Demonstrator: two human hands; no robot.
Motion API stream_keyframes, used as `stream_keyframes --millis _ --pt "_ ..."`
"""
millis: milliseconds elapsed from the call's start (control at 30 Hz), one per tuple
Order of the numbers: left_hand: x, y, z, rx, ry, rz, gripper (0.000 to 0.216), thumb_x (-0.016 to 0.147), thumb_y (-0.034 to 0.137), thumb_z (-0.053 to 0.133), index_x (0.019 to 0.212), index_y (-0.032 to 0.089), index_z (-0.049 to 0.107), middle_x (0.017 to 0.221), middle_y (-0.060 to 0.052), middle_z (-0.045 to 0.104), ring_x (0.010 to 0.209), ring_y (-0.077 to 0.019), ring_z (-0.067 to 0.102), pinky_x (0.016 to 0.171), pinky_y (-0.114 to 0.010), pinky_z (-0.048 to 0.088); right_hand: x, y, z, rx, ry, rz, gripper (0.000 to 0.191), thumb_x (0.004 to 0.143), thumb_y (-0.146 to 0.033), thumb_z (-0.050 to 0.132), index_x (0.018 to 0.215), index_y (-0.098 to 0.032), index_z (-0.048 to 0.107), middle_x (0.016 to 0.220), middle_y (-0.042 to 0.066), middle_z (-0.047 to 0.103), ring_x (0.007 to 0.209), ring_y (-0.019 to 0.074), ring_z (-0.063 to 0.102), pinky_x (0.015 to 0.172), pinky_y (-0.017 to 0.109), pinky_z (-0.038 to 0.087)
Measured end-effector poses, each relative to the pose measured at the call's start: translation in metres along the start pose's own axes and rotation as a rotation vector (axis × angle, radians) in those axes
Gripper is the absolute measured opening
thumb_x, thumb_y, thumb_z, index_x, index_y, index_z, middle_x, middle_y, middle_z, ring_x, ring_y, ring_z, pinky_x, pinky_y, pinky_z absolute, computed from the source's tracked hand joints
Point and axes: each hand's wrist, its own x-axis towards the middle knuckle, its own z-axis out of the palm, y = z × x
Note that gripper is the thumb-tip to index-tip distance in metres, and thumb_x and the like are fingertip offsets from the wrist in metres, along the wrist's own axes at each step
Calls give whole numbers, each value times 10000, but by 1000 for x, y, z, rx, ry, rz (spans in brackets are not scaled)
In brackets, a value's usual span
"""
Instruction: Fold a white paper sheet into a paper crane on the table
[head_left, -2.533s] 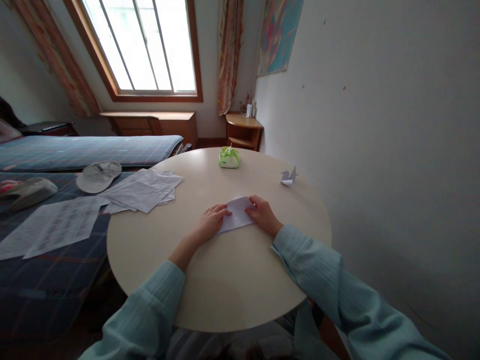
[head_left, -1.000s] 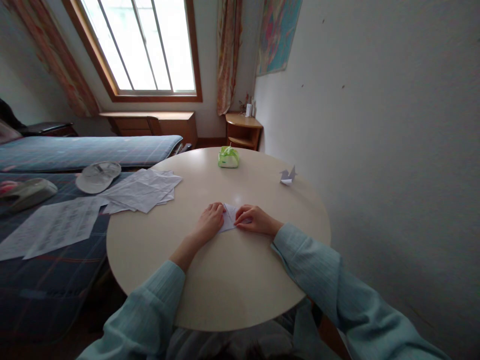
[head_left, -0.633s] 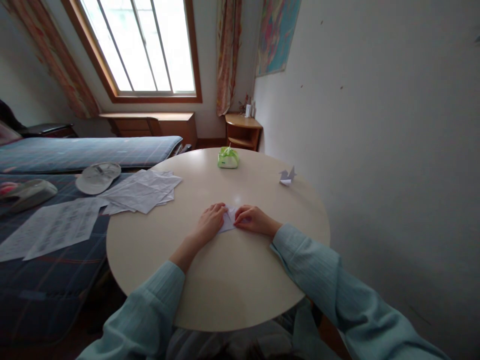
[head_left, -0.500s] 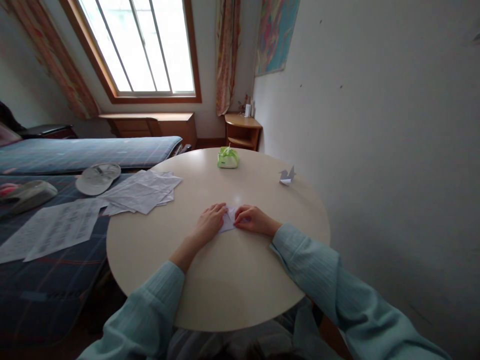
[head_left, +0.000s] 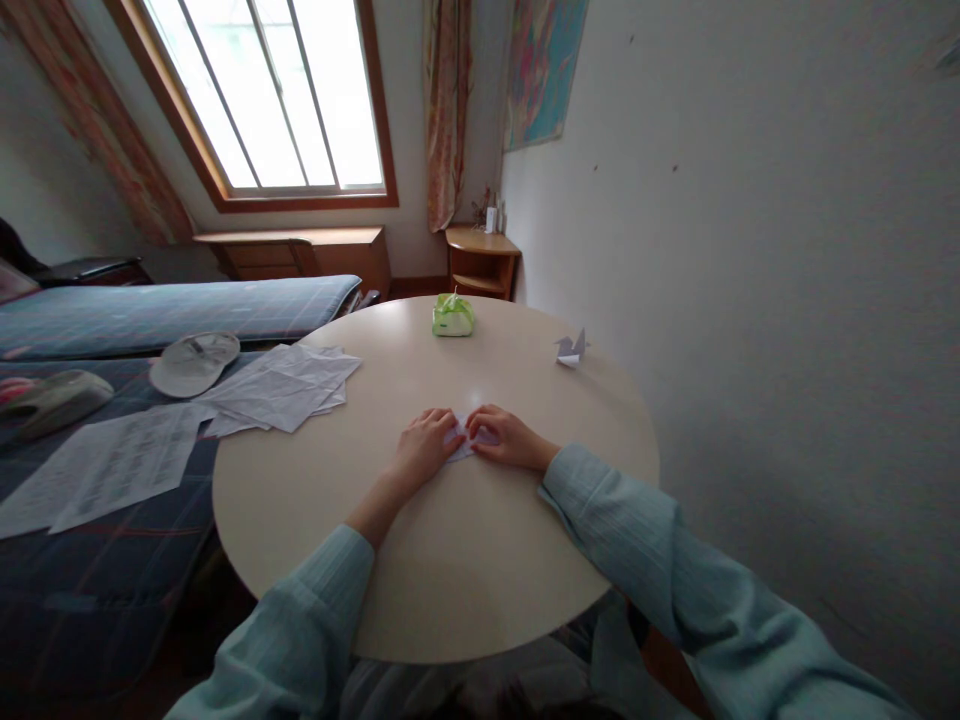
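Observation:
A small piece of folded white paper (head_left: 462,450) lies on the round cream table (head_left: 420,600), mostly covered by my fingers. My left hand (head_left: 429,446) rests over its left side, thumb and fingers pressing it down. From the right, my right hand (head_left: 504,438) pinches the paper's edge with curled fingers. Both hands are close together, the fingertips almost meeting over the sheet. Farther off to the right stands a folded paper bird (head_left: 571,350), grey with a white underside.
A green tissue pack (head_left: 453,316) sits toward the table's far edge. Loose sheets of paper (head_left: 289,385) overlap the left edge, beside a bed (head_left: 127,560) holding a pale cap (head_left: 195,364) and printed sheets (head_left: 105,465). A wall (head_left: 750,300) runs along the right.
My left thumb and right fingers have closed in over the folded paper, so less of it shows. The view has shifted slightly.

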Motion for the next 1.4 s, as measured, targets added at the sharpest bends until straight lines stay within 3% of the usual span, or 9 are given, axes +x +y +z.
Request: stream_keyframes --millis 133,233,700,1000,1133,1267,1400 --pt "-1 1 -2 0 -3 -1 215 816 362 457 957 217 533 1087 -39 559 1015 -181 506 829 -297 404 0 1 1 -41 -44 -11 357 682 -172 602 1032 -126 550 1093 124 573 1024 196 516 917 357 394" --pt "-1 3 -3 9 -5 -21 214 812 362 462 950 215 533 1085 -41 558 1021 -183 501 839 -296 392 1 1 1 -77 -59 -7 378 724 -205 571 1092 -131 535 1106 122 581 1040 194 523 932 357 388" --pt "2 -8 -10 124 36 -191 218 817 362 447 926 196 535 1033 -59 590 997 -208 499 859 -330 343 3 7 -3 -249 6 242 223 787 -186 513 970 -200 639 1015 65 654 1032 189 561 952 382 355" --pt "2 -12 -14 123 34 -277 230 812 339 455 975 197 534 1030 -64 612 1024 -217 497 870 -350 340 2 -2 -9 -385 -17 289 198 795 -197 498 902 -206 664 960 48 674 989 167 582 953 342 351" --pt "2 -13 -14 125 35 -281 232 812 340 452 972 197 540 1030 -58 618 1029 -215 497 881 -350 346 2 -8 -12 -482 -8 337 226 820 -241 459 831 -204 681 871 51 690 871 151 612 895 289 376" --pt "2 -17 -11 92 24 -284 279 806 361 455 1020 200 531 1059 -63 611 1084 -226 469 913 -373 340 2 -10 -13 -580 22 474 269 825 -313 439 806 -201 683 779 61 685 748 163 609 698 255 412" --pt "1 -24 -6 43 19 -236 331 798 396 460 1050 192 531 1192 -78 537 1164 -232 410 960 -373 321 1 -8 -13 -531 49 502 226 811 -310 469 817 -198 664 808 49 672 731 150 590 646 236 389"
